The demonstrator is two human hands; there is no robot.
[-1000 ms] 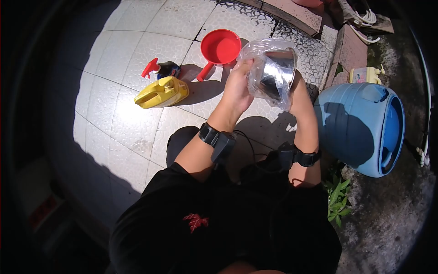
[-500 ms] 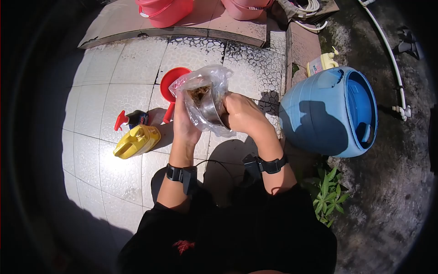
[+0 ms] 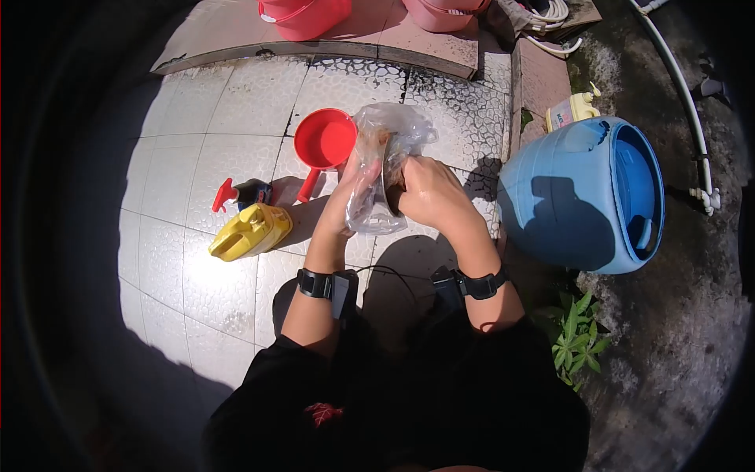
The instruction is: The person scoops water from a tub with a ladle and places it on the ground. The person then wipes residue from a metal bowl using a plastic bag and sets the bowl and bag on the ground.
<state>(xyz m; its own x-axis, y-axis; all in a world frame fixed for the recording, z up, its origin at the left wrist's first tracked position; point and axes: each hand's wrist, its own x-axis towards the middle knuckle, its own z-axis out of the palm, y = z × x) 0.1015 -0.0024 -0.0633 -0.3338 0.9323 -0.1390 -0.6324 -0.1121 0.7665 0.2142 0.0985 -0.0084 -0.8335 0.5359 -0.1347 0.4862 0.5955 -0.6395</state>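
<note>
A clear plastic bag [image 3: 377,208] is in my left hand [image 3: 344,200], whose fingers lie behind or inside the crumpled film. My right hand [image 3: 431,193] is closed on the rim of a metal bowl [image 3: 391,185], which stands tilted on edge against the bag. Something brownish shows through the film near the top; I cannot make out what it is. Just left of the bag, a red dipper [image 3: 325,139] rests on the tiles. Farther left are a yellow jug [image 3: 252,233] and a dark spray bottle with a red trigger [image 3: 253,193].
A blue barrel [image 3: 578,197] lies at the right, with a pale yellow pump bottle [image 3: 572,109] behind it. Red buckets [image 3: 314,17] stand on a raised ledge [image 3: 354,49]. A green plant [image 3: 578,338] grows below the barrel; a white pipe [image 3: 684,86] runs at far right.
The view has tilted toward the ledge and buckets. The bowl has turned from facing up at me to edge-on, and my right hand has come round to its near right side.
</note>
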